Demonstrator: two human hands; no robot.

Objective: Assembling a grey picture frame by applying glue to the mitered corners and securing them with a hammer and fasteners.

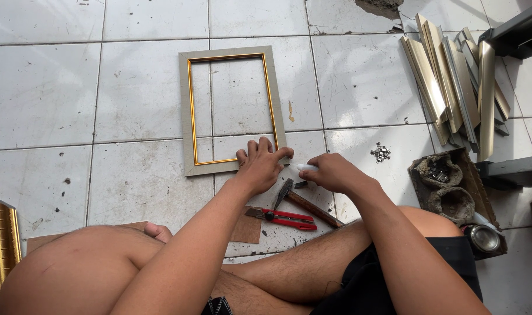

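Head view shows our left hand (260, 166) pressing spread fingers on the grey-and-gold picture frame (231, 111) at its near right corner, on the tiled floor. Our right hand (330, 173) pinches a white stick (305, 167) beside it; loosened pressure could let the frame slide and smear that corner.

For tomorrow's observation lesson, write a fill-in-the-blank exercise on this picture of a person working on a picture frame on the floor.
1. The left hand presses on the frame's bottom ____ corner.
2. The right hand grips a small ____ object.
3. The pliers on the tiles have ____ handles.
4. A hammer lies ____ the two hands.

Missing words: right; white; red; below
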